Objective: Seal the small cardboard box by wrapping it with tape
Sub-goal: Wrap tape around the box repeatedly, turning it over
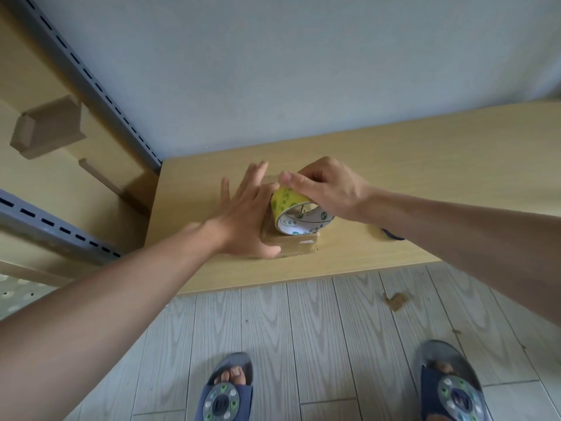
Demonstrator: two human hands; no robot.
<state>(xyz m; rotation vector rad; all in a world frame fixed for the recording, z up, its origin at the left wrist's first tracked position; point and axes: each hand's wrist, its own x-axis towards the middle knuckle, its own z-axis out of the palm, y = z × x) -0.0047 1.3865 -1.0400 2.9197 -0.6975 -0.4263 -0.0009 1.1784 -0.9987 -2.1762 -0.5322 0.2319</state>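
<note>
Right now the small cardboard box point(299, 249) sits on the wooden table point(425, 177) near its front edge; what is inside cannot be seen. The left hand point(246, 220) lies flat over the box's left side, fingers straight and spread. The right hand point(328, 186) curls around a roll of tape point(288, 205), holding it on the box's top.

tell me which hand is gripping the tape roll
The right hand: it pinches the tape roll, while the left hand lies open on the box.
</note>
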